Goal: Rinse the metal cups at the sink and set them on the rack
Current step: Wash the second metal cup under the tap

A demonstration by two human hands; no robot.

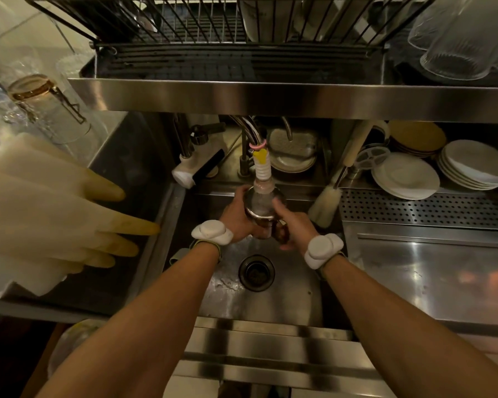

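Tough read here: fingers and the faucet nozzle (262,173) cover much of the metal cup (260,204), and which end is its mouth cannot be told. Something darker just under the cup, by the right palm, is too blurred to name. The cup sits directly below the nozzle, touching it, its long axis running from the nozzle down toward the viewer, slightly tilted. The left hand (237,219) wraps it left of the nozzle and the right hand (293,228) wraps it on the right, both clamped on. The rack (213,27) stands above and behind the nozzle, its top cut off.
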